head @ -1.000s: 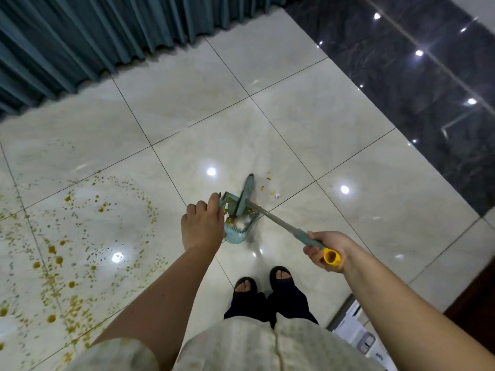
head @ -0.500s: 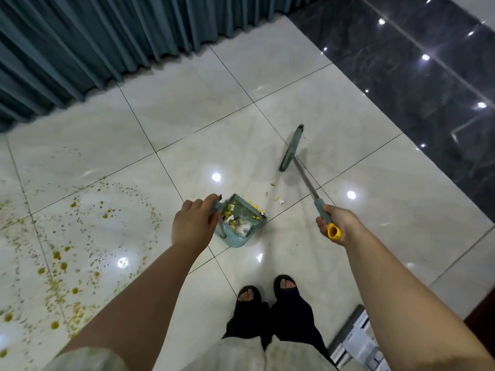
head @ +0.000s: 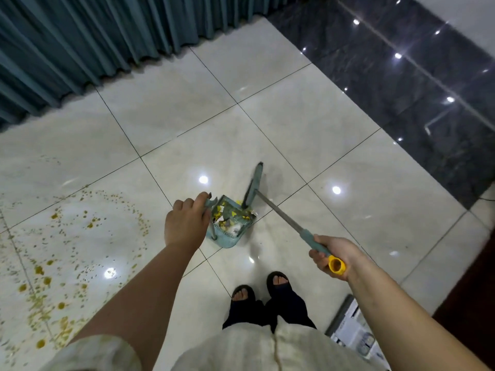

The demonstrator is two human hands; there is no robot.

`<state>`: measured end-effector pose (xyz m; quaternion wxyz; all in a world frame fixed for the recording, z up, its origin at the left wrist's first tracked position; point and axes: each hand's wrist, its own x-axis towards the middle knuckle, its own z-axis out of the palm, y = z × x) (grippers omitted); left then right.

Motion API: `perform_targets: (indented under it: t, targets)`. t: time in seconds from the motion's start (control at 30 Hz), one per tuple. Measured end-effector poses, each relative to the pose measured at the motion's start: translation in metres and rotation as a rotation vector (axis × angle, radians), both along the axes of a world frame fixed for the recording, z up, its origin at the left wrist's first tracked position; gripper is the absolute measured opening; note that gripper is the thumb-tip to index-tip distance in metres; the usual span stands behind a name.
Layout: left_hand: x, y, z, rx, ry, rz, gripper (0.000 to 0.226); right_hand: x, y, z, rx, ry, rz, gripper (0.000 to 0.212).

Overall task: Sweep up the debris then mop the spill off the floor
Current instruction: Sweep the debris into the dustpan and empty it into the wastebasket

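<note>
A teal dustpan [head: 228, 238] stands on the pale tiled floor just ahead of my feet, holding yellow and white scraps of debris [head: 227, 216]. My left hand [head: 184, 224] grips the top of its handle. My right hand [head: 330, 254] grips the teal, yellow-capped end of a broom handle [head: 281, 216]. The broom head [head: 253, 186] touches the floor at the dustpan's far lip. A spill of yellow-brown drops [head: 67, 242] spreads over the tiles to the left.
A teal curtain [head: 107, 38] hangs along the far edge of the floor. Dark glossy tiles [head: 415, 89] run along the right. A flat printed box [head: 353, 330] lies on the floor by my right leg. My sandalled feet [head: 259, 287] stand close behind the dustpan.
The broom head swung out to the far right half a second ago and has now come back to the dustpan's lip. The loose scraps beside the pan are gone from the floor.
</note>
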<state>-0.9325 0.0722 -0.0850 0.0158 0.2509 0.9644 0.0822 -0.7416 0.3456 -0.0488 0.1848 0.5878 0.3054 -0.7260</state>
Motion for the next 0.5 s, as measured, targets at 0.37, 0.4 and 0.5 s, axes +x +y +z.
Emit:
perform_targets:
  t: [0.37,0.4,0.5]
  targets:
    - [0.006,-0.005,-0.003,0.004,0.026,0.015,0.033,-0.043,-0.019,-0.037,0.117,-0.068,0.069,0.025]
    - [0.006,-0.006,-0.002,0.004,0.021,0.016,0.033,-0.037,-0.025,-0.038,0.067,-0.071,0.077,0.024]
    - [0.005,-0.005,-0.001,0.001,0.004,0.017,0.033,-0.011,-0.026,-0.03,-0.061,-0.054,0.107,0.018]
